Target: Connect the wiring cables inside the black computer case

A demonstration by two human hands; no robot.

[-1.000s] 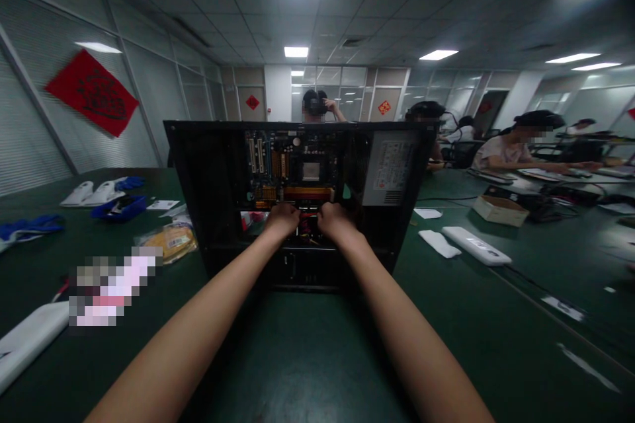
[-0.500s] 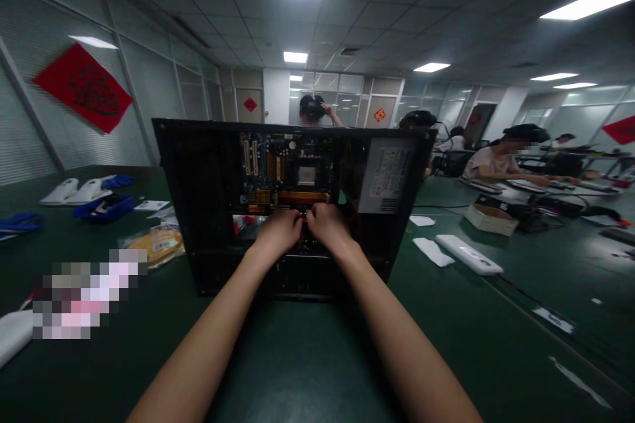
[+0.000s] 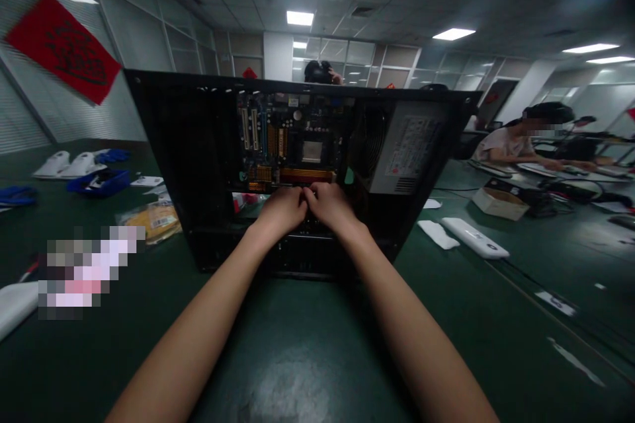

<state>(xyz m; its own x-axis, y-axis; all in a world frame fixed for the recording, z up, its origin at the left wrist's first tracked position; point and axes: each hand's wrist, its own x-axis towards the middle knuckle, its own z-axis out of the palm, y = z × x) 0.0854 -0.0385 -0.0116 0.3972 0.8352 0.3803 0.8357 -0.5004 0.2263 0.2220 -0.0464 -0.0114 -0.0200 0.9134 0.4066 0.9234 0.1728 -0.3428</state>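
Observation:
A black computer case [image 3: 173, 158] stands open-sided on the green table [image 3: 292, 357] in front of me. Inside it are a motherboard [image 3: 290, 165] with a square metallic socket area, and a power supply [image 3: 409, 149] with a label at the upper right. Both my hands reach into the case just below the motherboard's lower edge. My left hand [image 3: 284, 208] and my right hand [image 3: 331, 205] meet with curled fingers, fingertips almost touching. What they pinch is hidden behind the fingers and in the dark interior.
On the left lie a blue tray [image 3: 99, 182], white shoe-like items [image 3: 69, 164] and a yellow item in a clear bag [image 3: 153, 221]. To the right are a white power strip [image 3: 475, 238], a white cloth-like piece [image 3: 438, 234] and a cardboard box [image 3: 500, 201]. Co-workers sit beyond.
The camera has moved closer and tilted down, so the case looks larger and its top leans toward me more. My hands stay together below the motherboard, fingers now slightly closer.

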